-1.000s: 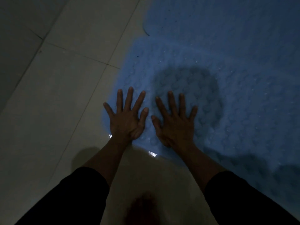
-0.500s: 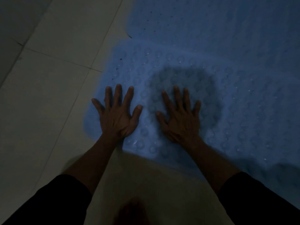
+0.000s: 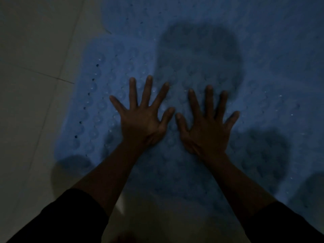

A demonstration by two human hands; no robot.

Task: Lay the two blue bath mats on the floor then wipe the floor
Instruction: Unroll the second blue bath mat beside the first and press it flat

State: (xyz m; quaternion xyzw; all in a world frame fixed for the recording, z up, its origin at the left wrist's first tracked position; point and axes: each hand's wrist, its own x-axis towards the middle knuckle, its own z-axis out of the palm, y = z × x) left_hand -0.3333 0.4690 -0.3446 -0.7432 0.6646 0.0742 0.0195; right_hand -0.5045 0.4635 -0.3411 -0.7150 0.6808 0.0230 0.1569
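One blue mat [image 3: 228, 85] lies flat on the tiled floor [image 3: 35, 120], filling the middle and right of my view — whether the edge at far left is a second mat, I cannot tell. Wiping looks not yet begun. My left hand [image 3: 140, 123] and right hand [image 3: 206, 132] press on it, fingers splayed, gripping nothing. Since the earlier frame, both have slid farther onto the mat.

Black long sleeves [image 3: 66, 220] cover both arms, pushed up above bare wrists.
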